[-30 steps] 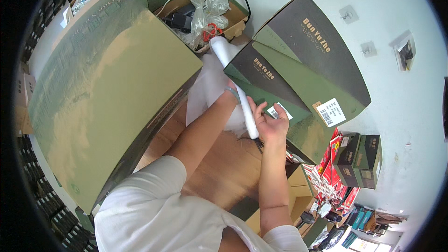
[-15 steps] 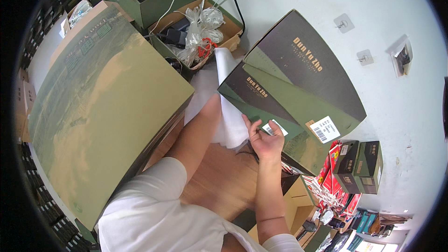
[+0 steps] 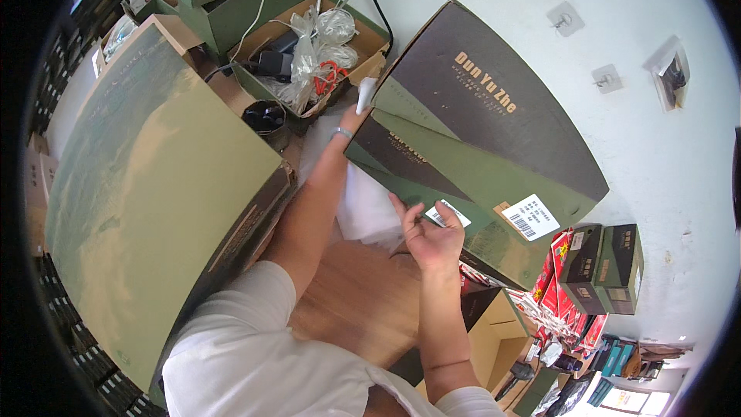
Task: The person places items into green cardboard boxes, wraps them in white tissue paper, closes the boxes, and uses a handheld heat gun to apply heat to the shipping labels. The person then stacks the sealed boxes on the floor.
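Hand positions at the front carton, with the white sheet beside it.
Reference point: front green-and-black carton (image 3: 421, 177). From where I stand, the left hand (image 3: 356, 117) is at the carton's far left corner; its fingers are hidden, so I cannot tell their opening or grip. The white sheet (image 3: 367, 205) lies on the desk (image 3: 347, 293) along the carton's left edge. A narrow white piece (image 3: 365, 95) shows at the far corner, by the left hand. The right hand (image 3: 438, 243) is at the carton's near side, palm up, fingers spread, slightly bent and unloaded. A large olive box (image 3: 162, 185) stands left of the carton.
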{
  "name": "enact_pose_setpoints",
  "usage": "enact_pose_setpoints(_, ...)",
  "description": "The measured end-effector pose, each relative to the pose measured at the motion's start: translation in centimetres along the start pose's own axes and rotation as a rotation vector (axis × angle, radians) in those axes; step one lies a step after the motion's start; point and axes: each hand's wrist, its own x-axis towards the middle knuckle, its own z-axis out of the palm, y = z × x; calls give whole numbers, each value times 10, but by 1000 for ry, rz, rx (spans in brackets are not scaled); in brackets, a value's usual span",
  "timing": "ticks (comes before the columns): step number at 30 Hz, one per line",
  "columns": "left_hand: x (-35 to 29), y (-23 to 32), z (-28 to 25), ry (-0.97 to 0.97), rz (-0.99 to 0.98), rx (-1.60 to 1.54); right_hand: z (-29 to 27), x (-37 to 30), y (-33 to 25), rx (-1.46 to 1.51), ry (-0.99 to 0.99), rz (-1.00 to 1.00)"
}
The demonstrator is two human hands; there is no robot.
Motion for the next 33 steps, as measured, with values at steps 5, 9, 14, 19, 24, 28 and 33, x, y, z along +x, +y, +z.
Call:
enact_pose_setpoints(5, 50, -20, 1, 188, -31, 295, -8, 5, 1, -64, -43, 4)
enact_pose_setpoints(9, -25, 27, -25, 227, -63, -62, -38, 19, 0, -55, -27, -36)
enact_pose_setpoints(14, -249, 133, -28, 234, -5, -428, -89, 40, 4, -278, -111, -204)
enact_pose_setpoints(19, -326, 73, 2, 362, -203, -292, -148, 83, 11, -234, -22, -312)
enact_pose_setpoints(24, -367, 53, -35, 66, -296, -231, -165, 68, 0, -373, 244, -231)
enact_pose_setpoints(28, -414, 39, -43, 77, -248, -181, -166, 17, 12, -545, 8, -233)
enact_pose_setpoints(33, -479, 3, -47, -191, -131, -83, -89, -6, 35, -520, -215, -173)
